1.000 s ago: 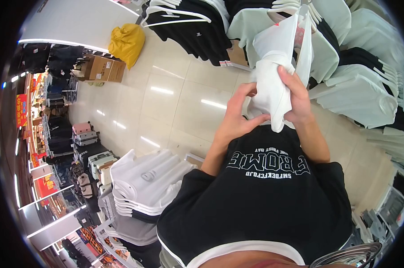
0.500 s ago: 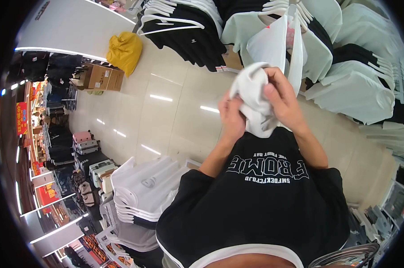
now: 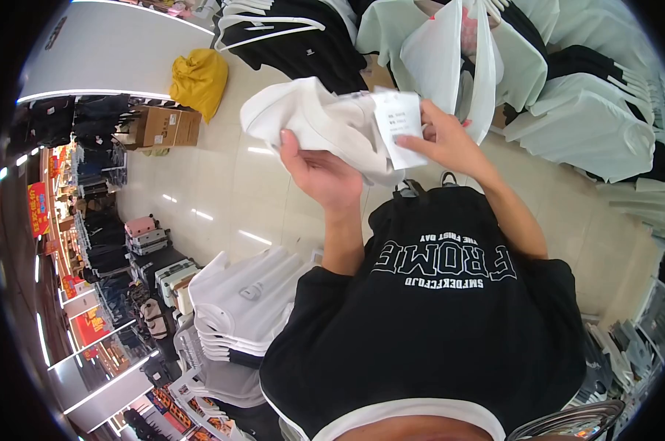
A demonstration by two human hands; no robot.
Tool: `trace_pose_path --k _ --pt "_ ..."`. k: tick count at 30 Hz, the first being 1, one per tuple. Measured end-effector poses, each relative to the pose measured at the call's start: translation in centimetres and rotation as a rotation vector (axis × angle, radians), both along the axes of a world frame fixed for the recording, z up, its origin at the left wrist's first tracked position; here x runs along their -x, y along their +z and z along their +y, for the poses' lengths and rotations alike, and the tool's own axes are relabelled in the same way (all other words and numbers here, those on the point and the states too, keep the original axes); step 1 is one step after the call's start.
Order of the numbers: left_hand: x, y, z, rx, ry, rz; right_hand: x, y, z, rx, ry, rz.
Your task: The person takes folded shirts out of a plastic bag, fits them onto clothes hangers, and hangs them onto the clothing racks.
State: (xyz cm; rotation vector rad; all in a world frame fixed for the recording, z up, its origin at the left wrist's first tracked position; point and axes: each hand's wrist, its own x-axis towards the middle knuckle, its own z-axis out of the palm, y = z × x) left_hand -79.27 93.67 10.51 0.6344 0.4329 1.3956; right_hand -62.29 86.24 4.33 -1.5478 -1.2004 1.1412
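Out in front of my chest I hold an off-white soft cloth item [image 3: 303, 117], which looks like a hat with a stitched rim. My left hand [image 3: 321, 173] supports it from below, its thumb over the near edge and its other fingers partly hidden beneath. A white paper label [image 3: 397, 128] with small printed lines lies against the item's right side. My right hand [image 3: 443, 140] is closed on that label, thumb pressed on its face. The print is too small to read.
Racks of white shirts [image 3: 590, 140] and black shirts [image 3: 288, 55] hang ahead. White shirts [image 3: 244, 294] hang at lower left. A yellow bag [image 3: 200, 81] and a cardboard box [image 3: 172, 128] stand beyond the tiled floor [image 3: 222, 176]. Suitcases [image 3: 145, 231] line the left.
The cloth item has gone from bunched up between both hands to spread out leftward. Its label now shows, with my right hand on it. My left hand has moved left and turned palm up.
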Motion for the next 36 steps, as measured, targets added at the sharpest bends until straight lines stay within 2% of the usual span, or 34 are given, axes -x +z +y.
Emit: trace_pose_path --k 3,7,12,19,20,23,24,26,27,28,29,32,34,36 --pt "0.3 0.4 0.4 -0.121 0.092 0.019 -0.2 0.1 1.2 -0.005 0.139 0.69" --pt "1.0 -0.1 0.5 -0.222 0.124 0.043 1.1 0.5 2.6 -0.254 0.085 0.677" --pt "0.7 -0.7 -0.4 -0.331 0.083 0.137 1.6 1.4 4.3 -0.446 0.186 0.548" --pt "1.9 -2.7 -0.6 -0.434 0.065 0.143 1.7 -1.5 3.5 -0.238 0.283 0.037" --pt "2.2 -3.0 -0.7 -0.45 0.042 0.119 1.6 -1.7 3.3 -0.252 0.214 0.016" --pt "2.5 -3.6 -1.3 -0.405 0.046 0.13 1.7 -1.1 3.2 -0.416 -0.216 0.054" --pt "2.8 -4.2 -1.5 -0.406 0.038 0.198 0.6 -0.5 3.2 -0.441 -0.22 -0.136" --pt "3.8 -5.1 -2.1 -0.411 0.035 0.336 0.1 0.4 3.6 -0.568 -0.113 -0.21" --pt "4.0 -4.6 -2.6 -0.373 -0.028 0.323 -0.2 0.6 4.0 -0.63 -0.056 -0.247" --pt "4.3 -4.2 -3.2 -0.333 -0.091 0.312 -0.7 -0.6 4.5 -0.61 0.132 -0.232" --pt "4.6 -3.8 -3.6 -0.289 -0.156 0.302 -0.3 -1.8 4.8 -0.595 0.21 -0.181" --pt "4.2 -0.9 -4.3 -0.174 -0.287 -0.002 0.9 -3.8 4.2 -0.489 0.463 -0.031" --pt "4.6 -0.3 -4.0 -0.197 -0.281 -0.006 1.3 -4.4 3.6 -0.357 0.643 0.078" --pt "5.2 -0.2 -3.7 -0.21 -0.28 -0.016 1.6 -6.1 2.9 -0.384 0.477 0.127"
